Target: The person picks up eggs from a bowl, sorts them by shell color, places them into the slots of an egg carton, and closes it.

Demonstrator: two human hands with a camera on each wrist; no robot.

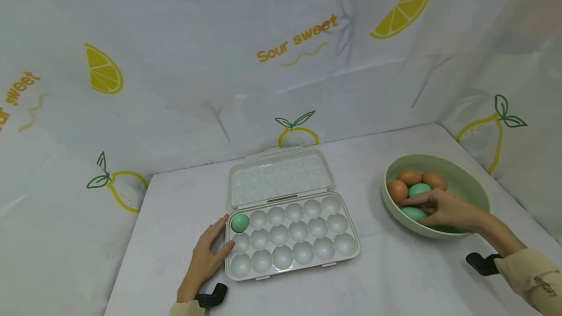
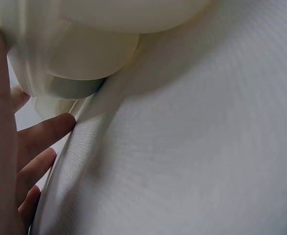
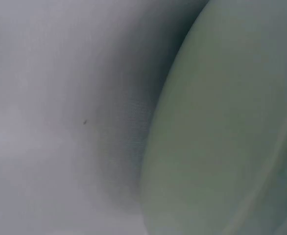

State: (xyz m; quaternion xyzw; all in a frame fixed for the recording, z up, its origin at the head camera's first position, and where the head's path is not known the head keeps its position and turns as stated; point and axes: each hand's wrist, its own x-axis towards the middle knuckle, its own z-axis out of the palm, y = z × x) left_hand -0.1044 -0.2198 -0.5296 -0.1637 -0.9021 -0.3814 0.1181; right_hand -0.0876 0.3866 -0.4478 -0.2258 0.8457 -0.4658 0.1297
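Head view: your left hand (image 1: 206, 257) flat on counter (image 1: 395, 277), fingers straight against egg tray (image 1: 291, 238) corner, steadying it. Right hand (image 1: 448, 208) in bowl (image 1: 471, 184), fingers curled over green egg (image 1: 413, 213). One green egg (image 1: 239, 223) sits in tray's corner cup.

Head view high over table (image 1: 395, 277) (facing down), wrist views pressed close, tabletop shared

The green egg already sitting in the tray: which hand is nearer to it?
Left. The left hand rests at the tray's left edge, beside the green egg. The right hand is in the bowl, far right.
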